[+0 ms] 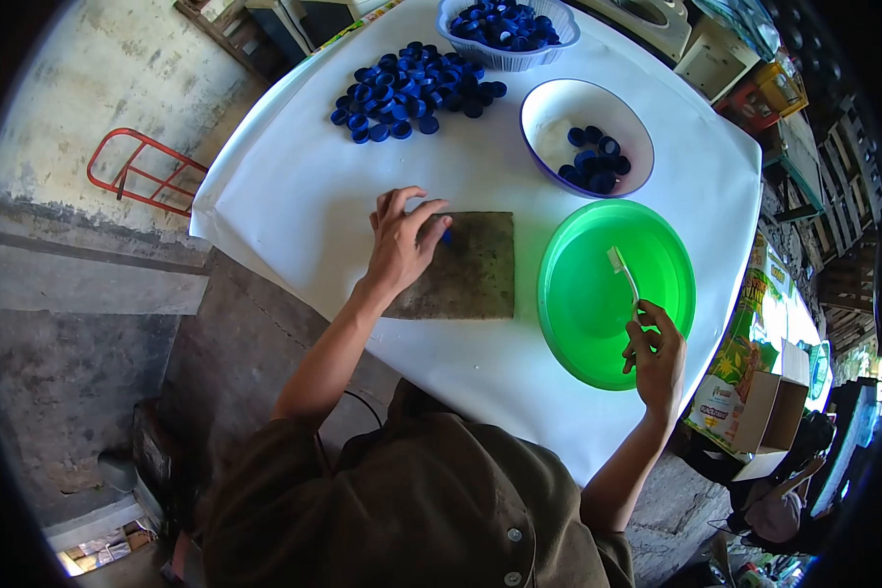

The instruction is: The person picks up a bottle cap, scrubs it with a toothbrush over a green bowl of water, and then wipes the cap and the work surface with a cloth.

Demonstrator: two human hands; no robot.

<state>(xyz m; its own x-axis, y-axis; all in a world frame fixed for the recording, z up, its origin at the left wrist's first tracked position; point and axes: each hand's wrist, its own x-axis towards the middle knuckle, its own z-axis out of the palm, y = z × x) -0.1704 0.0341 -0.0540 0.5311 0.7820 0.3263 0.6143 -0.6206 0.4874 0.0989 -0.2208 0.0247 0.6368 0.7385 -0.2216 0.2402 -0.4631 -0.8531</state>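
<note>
Left hand (400, 240), 1, fingers bent, grip unclear | blue cap (447, 237), 1, at left thumb | dark board (482, 267), 1, partly beneath left hand | green basin (580, 299), 1, under right hand (659, 353) | toothbrush (625, 269), 1, grasped by right hand

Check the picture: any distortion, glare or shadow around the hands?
Head view: wide-angle distortion bows the edges of the white table; corners go dark; light washes out patches far right; soft shadow lies beside the left hand; the toothbrush in the right hand looks clear.
</note>
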